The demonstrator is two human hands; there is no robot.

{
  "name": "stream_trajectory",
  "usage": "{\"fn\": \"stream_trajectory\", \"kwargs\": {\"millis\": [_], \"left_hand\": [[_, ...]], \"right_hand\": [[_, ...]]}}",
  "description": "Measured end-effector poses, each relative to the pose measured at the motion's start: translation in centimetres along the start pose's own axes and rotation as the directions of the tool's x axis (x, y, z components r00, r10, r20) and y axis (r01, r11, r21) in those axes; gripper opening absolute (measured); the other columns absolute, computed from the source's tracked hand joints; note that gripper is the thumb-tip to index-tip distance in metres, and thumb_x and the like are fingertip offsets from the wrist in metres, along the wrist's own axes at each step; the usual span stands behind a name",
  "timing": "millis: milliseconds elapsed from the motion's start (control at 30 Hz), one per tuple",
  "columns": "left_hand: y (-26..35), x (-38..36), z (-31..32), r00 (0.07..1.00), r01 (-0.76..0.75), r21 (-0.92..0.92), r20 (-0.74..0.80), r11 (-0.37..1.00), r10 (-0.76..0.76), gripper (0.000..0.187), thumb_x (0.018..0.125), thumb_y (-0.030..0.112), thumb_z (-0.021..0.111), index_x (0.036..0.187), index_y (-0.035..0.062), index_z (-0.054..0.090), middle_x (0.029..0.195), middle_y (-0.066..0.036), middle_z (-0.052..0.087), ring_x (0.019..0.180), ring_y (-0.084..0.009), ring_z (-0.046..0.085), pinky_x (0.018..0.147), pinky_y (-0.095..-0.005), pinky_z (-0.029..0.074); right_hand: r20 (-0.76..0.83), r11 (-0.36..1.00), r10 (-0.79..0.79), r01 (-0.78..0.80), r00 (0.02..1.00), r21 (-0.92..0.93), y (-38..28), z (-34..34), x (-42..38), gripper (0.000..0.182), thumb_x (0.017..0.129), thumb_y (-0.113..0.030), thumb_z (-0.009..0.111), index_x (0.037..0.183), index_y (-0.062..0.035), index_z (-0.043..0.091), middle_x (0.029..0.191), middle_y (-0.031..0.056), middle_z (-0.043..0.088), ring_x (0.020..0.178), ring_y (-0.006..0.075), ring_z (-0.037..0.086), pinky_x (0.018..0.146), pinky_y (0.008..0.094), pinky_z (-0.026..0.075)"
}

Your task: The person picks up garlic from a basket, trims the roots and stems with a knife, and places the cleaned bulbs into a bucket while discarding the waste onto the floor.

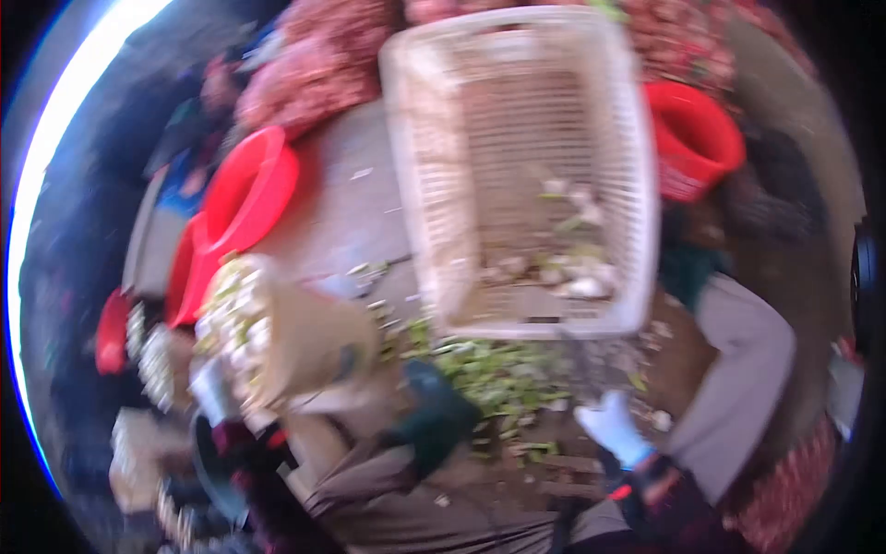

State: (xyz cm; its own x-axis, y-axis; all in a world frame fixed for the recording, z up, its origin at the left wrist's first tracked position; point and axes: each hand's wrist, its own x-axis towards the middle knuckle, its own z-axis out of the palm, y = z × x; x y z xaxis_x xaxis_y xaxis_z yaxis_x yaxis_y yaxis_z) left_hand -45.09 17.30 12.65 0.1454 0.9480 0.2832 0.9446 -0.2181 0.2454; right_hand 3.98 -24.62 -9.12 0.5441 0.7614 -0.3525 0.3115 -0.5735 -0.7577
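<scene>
In the head view my left hand, in a white glove, is at the near left side of a pale bucket heaped with white bulbs. Blur hides its fingers and whether it holds a bulb. My right hand, also white-gloved, is closed around what looks like a knife, a dark thin blade smeared by motion and pointing away from me. Just beyond that blade stands a large white plastic crate, with a few white bulbs and green bits in its near right corner.
Green trimmings cover the floor between my legs. Red tubs stand at the left, another red tub right of the crate. Sacks of pinkish bulbs line the back. A red mesh sack lies at lower right.
</scene>
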Motion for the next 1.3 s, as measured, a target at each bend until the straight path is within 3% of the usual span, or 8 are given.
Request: {"fn": "stream_trajectory", "kwargs": {"millis": [33, 267, 400, 533, 667, 1067, 1233, 1300], "left_hand": [[10.5, -0.9, 0.0, 0.961, 0.132, -0.799, -0.043, 0.587, -0.274, 0.021, 0.089, 0.014, 0.055, 0.104, 0.0008, 0.063, 0.098, -0.004, 0.063, 0.085, -0.0134, 0.059, 0.070, -0.0286, 0.049], [42.6, -6.3, 13.3, 0.742, 0.258, -0.719, 0.575, 0.645, 0.345, 0.035, 0.084, 0.013, 0.059, 0.115, -0.0014, 0.058, 0.101, -0.005, 0.061, 0.092, -0.0124, 0.054, 0.082, -0.0251, 0.043], [50.8, -6.6, 27.9, 0.510, -0.227, -0.478, 0.684, 0.848, 0.522, 0.026, 0.081, 0.020, 0.060, 0.103, 0.0083, 0.066, 0.096, -0.018, 0.067, 0.090, -0.0323, 0.064, 0.079, -0.0367, 0.049], [55.7, -6.3, 36.3, 0.445, -0.430, -0.345, 0.723, 0.834, 0.528, 0.029, 0.083, 0.024, 0.057, 0.109, 0.0148, 0.066, 0.103, -0.018, 0.065, 0.100, -0.0325, 0.061, 0.087, -0.0392, 0.048], [55.5, -5.8, 44.2, 0.066, -0.768, -0.399, 0.729, 0.501, 0.681, 0.035, 0.087, 0.031, 0.051, 0.116, 0.0142, 0.061, 0.112, -0.015, 0.063, 0.104, -0.0326, 0.059, 0.088, -0.0408, 0.047], [52.3, -6.5, 48.7, -0.074, -0.274, -0.549, 0.831, 0.790, 0.552, 0.087, 0.067, 0.038, 0.074, 0.140, 0.0076, 0.036, 0.123, -0.019, 0.058, 0.117, -0.0313, 0.053, 0.100, -0.0347, 0.040], [56.3, -5.7, 44.7, -0.146, 0.047, -0.563, 0.814, 0.825, 0.563, 0.049, 0.075, 0.020, 0.068, 0.122, 0.0082, 0.059, 0.121, -0.012, 0.060, 0.114, -0.0274, 0.055, 0.095, -0.0346, 0.042], [56.3, -6.6, 46.6, -0.134, -0.199, -0.611, 0.792, 0.767, 0.596, 0.042, 0.079, 0.023, 0.066, 0.118, 0.0076, 0.062, 0.121, -0.012, 0.061, 0.115, -0.0275, 0.054, 0.096, -0.0345, 0.041]], "right_hand": [[-0.110, 0.988, -0.030, 0.046, 0.993, 0.148, -1.9, -0.6, -0.3, 0.031, 0.071, -0.027, 0.066, 0.073, 0.0036, 0.059, 0.060, 0.0224, 0.058, 0.056, 0.0335, 0.058, 0.052, 0.0452, 0.044], [-0.126, 0.967, -0.021, 0.052, 0.992, 0.250, -4.5, -5.2, -0.6, 0.019, 0.078, -0.020, 0.063, 0.068, -0.0064, 0.055, 0.058, 0.0147, 0.056, 0.055, 0.0361, 0.058, 0.051, 0.0407, 0.044], [-0.180, 0.907, 0.067, 0.015, 0.981, 0.421, -2.5, -7.0, -0.3, 0.016, 0.076, -0.010, 0.064, 0.067, -0.0024, 0.054, 0.052, 0.0108, 0.051, 0.047, 0.0171, 0.053, 0.046, 0.0336, 0.039], [-0.005, 0.674, 0.344, -0.243, 0.939, 0.697, -2.6, -9.1, 0.1, 0.019, 0.075, -0.005, 0.064, 0.063, -0.0053, 0.050, 0.053, 0.0018, 0.050, 0.048, 0.0094, 0.051, 0.046, 0.0274, 0.040], [0.095, 0.432, 0.468, -0.321, 0.879, 0.843, -0.9, -7.7, -0.1, 0.020, 0.081, -0.008, 0.069, 0.072, -0.0069, 0.051, 0.062, -0.0058, 0.049, 0.057, 0.0031, 0.045, 0.050, 0.0243, 0.039], [0.147, 0.402, 0.531, -0.400, 0.835, 0.824, -3.2, -8.9, 2.1, 0.025, 0.082, -0.004, 0.066, 0.069, -0.0141, 0.046, 0.061, -0.0046, 0.054, 0.046, 0.0034, 0.048, 0.039, 0.0203, 0.035], [0.167, 0.407, 0.555, -0.441, 0.815, 0.800, -3.5, -9.1, 2.6, 0.031, 0.082, -0.003, 0.064, 0.066, -0.0162, 0.041, 0.061, -0.0015, 0.057, 0.043, 0.0038, 0.047, 0.036, 0.0207, 0.033], [0.170, 0.387, 0.588, -0.459, 0.791, 0.799, -3.8, -9.2, 2.8, 0.031, 0.082, -0.003, 0.064, 0.066, -0.0163, 0.041, 0.061, -0.0010, 0.057, 0.042, 0.0042, 0.047, 0.035, 0.0208, 0.032]]}}
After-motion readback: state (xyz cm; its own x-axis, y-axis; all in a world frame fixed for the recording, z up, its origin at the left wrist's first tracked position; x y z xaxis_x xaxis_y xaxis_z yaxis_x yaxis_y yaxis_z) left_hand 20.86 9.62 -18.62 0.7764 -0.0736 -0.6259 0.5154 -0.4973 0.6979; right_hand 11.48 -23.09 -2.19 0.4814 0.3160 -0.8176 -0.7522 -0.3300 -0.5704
